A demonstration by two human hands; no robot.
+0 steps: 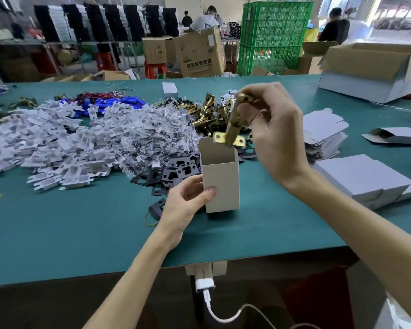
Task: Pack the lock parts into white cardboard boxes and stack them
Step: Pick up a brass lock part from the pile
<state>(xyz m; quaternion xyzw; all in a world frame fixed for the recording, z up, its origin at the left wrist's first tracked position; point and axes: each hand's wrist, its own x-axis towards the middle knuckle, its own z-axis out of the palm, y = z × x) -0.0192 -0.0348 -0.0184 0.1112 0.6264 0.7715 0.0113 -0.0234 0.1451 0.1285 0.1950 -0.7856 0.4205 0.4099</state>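
Left hand [188,200], frame centre: fingers curled round upright open box [220,176] on green surface [81,233] | right hand [273,129], raised: fingers pinch brass latch [235,122], tilted, plate end just above box mouth

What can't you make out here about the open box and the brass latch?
Head view: the inside of the white box is hidden by its own walls.
Head view: part of the brass latch is covered by the right hand.
Head view: fingers of the left hand are hidden behind the box.
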